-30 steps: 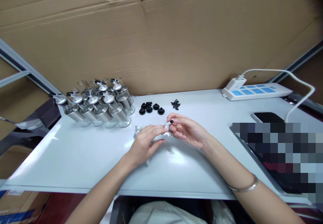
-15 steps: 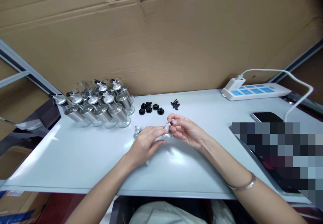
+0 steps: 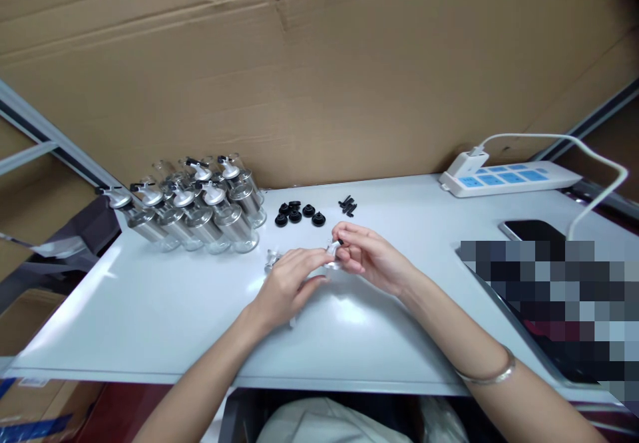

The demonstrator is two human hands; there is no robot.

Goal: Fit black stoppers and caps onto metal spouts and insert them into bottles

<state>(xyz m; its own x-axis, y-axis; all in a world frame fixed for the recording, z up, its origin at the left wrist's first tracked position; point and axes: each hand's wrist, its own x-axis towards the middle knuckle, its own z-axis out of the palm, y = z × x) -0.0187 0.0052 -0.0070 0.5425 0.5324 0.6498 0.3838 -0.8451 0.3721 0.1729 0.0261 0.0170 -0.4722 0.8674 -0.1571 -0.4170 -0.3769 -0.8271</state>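
Note:
Between my two hands, just above the table, is a silver pourer cap with a small black piece at its spout. My left hand grips the cap's left side with thumb and fingers. At the spout, the fingers of my right hand pinch around the black piece. More silver cap parts lie by my left knuckles, partly hidden. Black round stoppers sit in a cluster beyond my hands, with small black slivers to their right.
Several glass bottles with steel bands stand at the back left, some topped with pourer caps. A white power strip with a charger and cable lies at the back right, near a phone. Cardboard walls the back.
Both hands stay almost in place around the pourer cap. The view has shifted slightly, and my right forearm sits a little further right.

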